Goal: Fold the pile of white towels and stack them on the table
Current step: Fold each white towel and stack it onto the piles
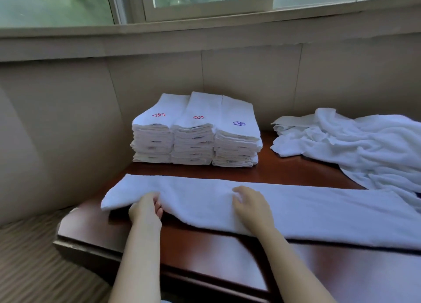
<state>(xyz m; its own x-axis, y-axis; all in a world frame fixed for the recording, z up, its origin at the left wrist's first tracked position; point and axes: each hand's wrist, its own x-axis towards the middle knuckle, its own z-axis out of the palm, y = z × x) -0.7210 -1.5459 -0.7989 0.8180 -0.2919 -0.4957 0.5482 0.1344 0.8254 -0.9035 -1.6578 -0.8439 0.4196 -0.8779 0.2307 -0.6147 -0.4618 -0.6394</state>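
A long white towel [307,209], folded into a narrow strip, lies across the dark red-brown table [205,257]. My left hand [147,208] grips its near edge close to the left end, fingers curled under the cloth. My right hand [250,203] rests on top of the strip near its middle, fingers pinching the fabric. Behind, three side-by-side stacks of folded white towels [196,131] stand by the wall, with red and purple embroidered marks on top. A rumpled pile of unfolded white towels [355,143] lies at the right.
The table's left corner and front edge [68,241] are near my arms. A beige panelled wall [68,120] and a window sill [205,27] run behind the table. Striped carpet [27,268] lies at the lower left.
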